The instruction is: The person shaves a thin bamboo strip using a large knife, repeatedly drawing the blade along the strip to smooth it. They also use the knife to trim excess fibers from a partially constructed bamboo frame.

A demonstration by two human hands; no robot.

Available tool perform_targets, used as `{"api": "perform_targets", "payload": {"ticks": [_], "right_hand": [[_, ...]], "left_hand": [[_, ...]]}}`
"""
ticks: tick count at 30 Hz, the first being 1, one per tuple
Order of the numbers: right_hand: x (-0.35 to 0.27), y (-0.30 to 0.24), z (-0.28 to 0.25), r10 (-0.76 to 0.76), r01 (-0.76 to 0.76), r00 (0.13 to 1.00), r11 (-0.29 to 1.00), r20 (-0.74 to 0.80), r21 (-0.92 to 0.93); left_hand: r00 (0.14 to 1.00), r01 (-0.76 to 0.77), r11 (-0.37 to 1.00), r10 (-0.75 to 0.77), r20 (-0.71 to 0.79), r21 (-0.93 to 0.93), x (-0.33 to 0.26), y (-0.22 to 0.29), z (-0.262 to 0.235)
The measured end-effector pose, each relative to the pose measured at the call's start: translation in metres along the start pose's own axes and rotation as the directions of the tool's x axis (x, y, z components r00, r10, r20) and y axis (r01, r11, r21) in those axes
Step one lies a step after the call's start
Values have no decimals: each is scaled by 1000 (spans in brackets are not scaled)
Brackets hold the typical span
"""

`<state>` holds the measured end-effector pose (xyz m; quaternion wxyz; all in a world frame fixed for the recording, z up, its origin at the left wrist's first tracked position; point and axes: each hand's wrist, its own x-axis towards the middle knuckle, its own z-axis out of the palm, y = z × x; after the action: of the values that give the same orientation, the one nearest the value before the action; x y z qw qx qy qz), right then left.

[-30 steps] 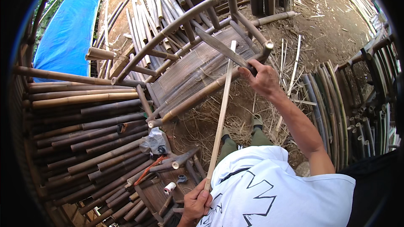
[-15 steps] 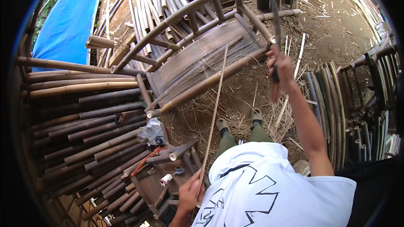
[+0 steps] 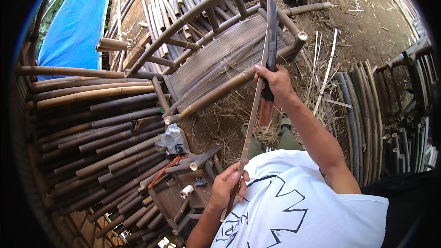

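My left hand (image 3: 225, 188), low beside my white shirt, is closed around the lower part of a long, thin bamboo strip (image 3: 251, 131). The strip slants up and away from me. In front of me my right hand (image 3: 280, 85) grips a machete (image 3: 272, 30), its dark blade pointing up and its reddish-brown handle end showing below the fist. Blade and strip lie side by side there, and my right thumb rests against the strip. Whether the blade's edge touches the strip I cannot tell. A bamboo bench (image 3: 248, 79) with a slatted seat stands just beyond.
Stacked dark bamboo poles (image 3: 115, 135) fill the left. A small bamboo stool or chair (image 3: 206, 158) stands near my left arm, with a can (image 3: 186, 191) on it and a plastic bag (image 3: 172, 140) beside it. Bamboo shavings (image 3: 220, 131) litter the ground. Upright poles (image 3: 363, 124) stand at right.
My right hand has brought the machete inward and left, from apart beside the bench to against the strip. My left hand has shifted slightly right, and the strip now stands farther right.
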<state>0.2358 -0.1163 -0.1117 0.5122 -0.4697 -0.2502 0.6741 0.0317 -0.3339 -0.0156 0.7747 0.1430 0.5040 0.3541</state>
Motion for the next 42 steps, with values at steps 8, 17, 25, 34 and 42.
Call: {"api": "perform_targets", "payload": {"ticks": [8,17,25,34,42], "right_hand": [[-36,5,8,-348,396,914,650,209,-648],[-109,38,7,-340,663,748,344,570,-665],[-95,35,12,-385,603,790,351,476,-717],[-64,13,-4,-325,472,870,324,372,-820],[-52,8,-5,-398,486,848,316,351,-815]], "left_hand": [[968,-182,952,218,-126,246,43,37,9],[931,-245,923,309,-192,297,51,46,17],[910,-254,903,344,-231,346,44,44,25],[940,-190,912,275,-200,363,12,26,23],[950,-160,925,240,-202,346,-22,10,10]]}}
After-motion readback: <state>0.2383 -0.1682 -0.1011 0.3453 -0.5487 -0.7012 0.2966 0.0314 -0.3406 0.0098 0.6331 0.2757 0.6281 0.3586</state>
